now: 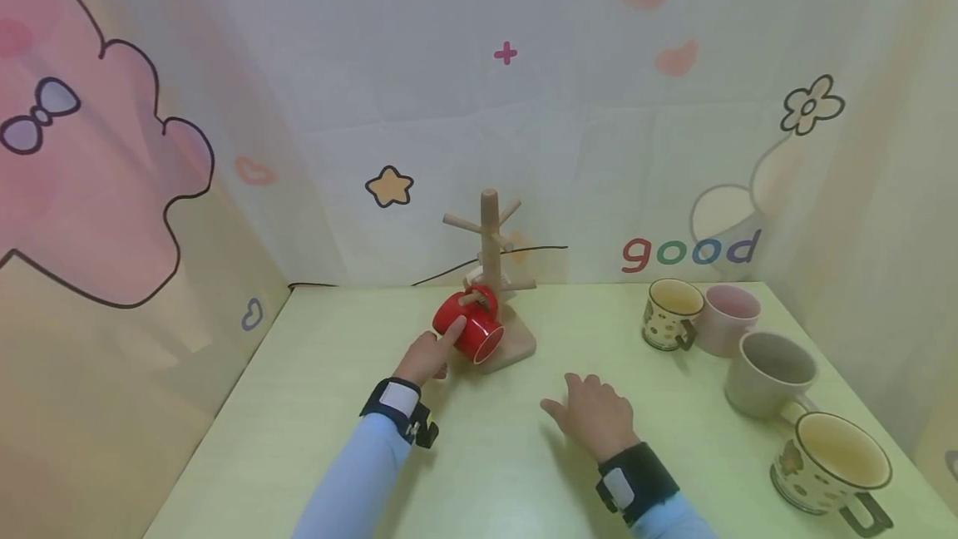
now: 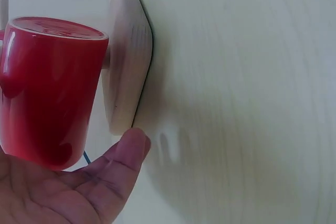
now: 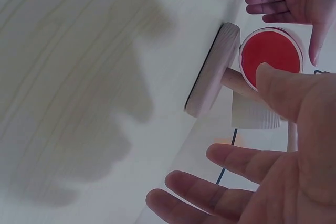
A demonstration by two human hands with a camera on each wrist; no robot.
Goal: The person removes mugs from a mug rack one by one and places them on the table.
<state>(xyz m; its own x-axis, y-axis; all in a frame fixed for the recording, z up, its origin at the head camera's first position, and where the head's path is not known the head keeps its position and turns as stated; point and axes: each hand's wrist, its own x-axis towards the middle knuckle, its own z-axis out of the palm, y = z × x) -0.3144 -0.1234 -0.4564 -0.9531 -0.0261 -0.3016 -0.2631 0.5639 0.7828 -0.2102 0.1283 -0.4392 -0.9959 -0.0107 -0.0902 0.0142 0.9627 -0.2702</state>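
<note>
A red mug (image 1: pixel 470 329) hangs tilted on its side by its handle from a low peg of a wooden mug tree (image 1: pixel 490 239). My left hand (image 1: pixel 427 353) is at the mug's near left side, its index finger extended along the red wall. In the left wrist view the left thumb (image 2: pixel 131 153) stands out straight below the mug, not wrapped around it. Nothing is in my right hand (image 1: pixel 599 416), which hovers over the table to the right of the tree with its fingers spread. The right wrist view shows the mug's open mouth (image 3: pixel 270 53).
Along the table's right side stand a small patterned mug (image 1: pixel 664 314), a pink mug (image 1: pixel 724 321), a grey mug (image 1: pixel 767 373) and a larger patterned mug (image 1: pixel 834 464). A printed curtain (image 1: pixel 449 106) hangs behind the table (image 1: pixel 314 406).
</note>
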